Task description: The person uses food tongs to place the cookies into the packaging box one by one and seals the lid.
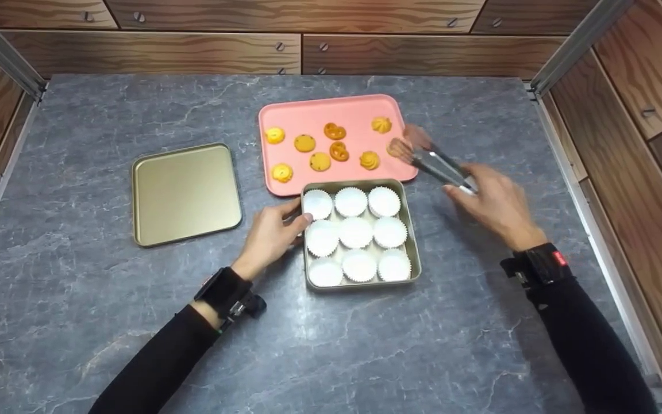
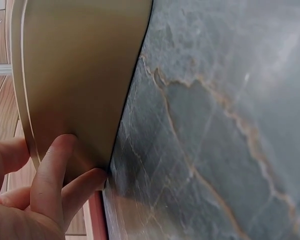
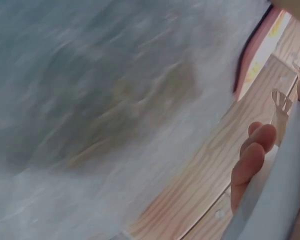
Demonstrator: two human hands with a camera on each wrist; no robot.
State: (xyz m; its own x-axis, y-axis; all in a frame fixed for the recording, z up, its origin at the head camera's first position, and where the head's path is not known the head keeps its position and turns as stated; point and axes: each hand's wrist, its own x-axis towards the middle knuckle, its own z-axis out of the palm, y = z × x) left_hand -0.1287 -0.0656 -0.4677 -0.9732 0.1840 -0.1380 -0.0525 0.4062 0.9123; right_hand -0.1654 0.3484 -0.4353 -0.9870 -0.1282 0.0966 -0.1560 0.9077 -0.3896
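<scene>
Square tin (image 1: 365,285), filled with white paper cups (image 1: 355,232), stands just right of the fingers of the left hand (image 1: 270,233), which pinch its left wall. Well right, the fingers of the right hand (image 1: 497,201) curl round spread tongs (image 1: 432,168); their long axis slants away leftward to the nearer hand's round cookie (image 1: 392,149) on the pink tray (image 1: 360,112). Blur hides any grip.

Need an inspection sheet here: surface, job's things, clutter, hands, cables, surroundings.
Surface: gray marbled tabletop.
Job's things: pink tray with cookies; gold tin holding nine white paper cups; flat gold lid-like tray to their left; tongs at pink tray's right side, tips blurred.
Clutter: nothing seen.
Hands: left hand holds gold tin's left side; right hand holds tongs.
Cables: nothing seen.
Surroundings: wood-patterned panels behind and on both sides.
</scene>
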